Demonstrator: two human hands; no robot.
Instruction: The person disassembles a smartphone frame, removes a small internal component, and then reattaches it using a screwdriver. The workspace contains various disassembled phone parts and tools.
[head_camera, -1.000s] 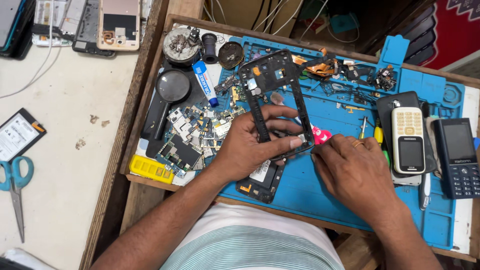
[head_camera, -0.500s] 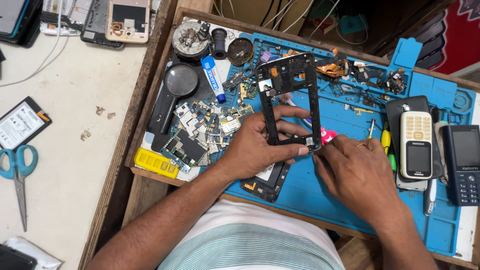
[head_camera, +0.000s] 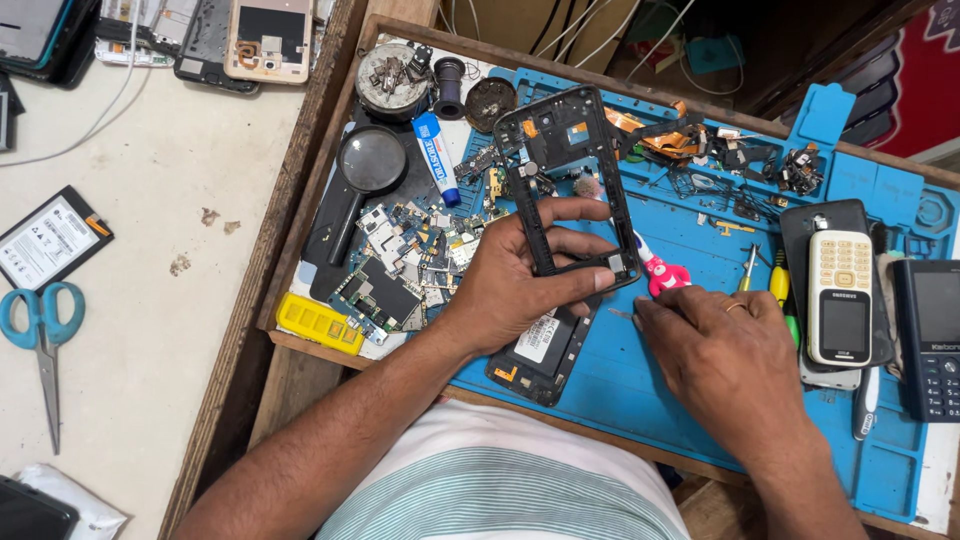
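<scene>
A black phone frame (head_camera: 570, 180) is held over the blue work mat (head_camera: 640, 390), long axis running roughly away from the person, far end tilted slightly left, near end down by the hands. The left hand (head_camera: 520, 280) is brought in from lower left, forearm angled up-right, fingers curled and closed around the frame's near-left rail, thumb across the bottom edge. The right hand (head_camera: 730, 360) is laid palm-down just right of it, fingers pinched narrow on a thin metal tool (head_camera: 622, 313), whose tip is placed at the frame's near corner. A dismantled phone body (head_camera: 540, 350) is seen beneath the left hand.
</scene>
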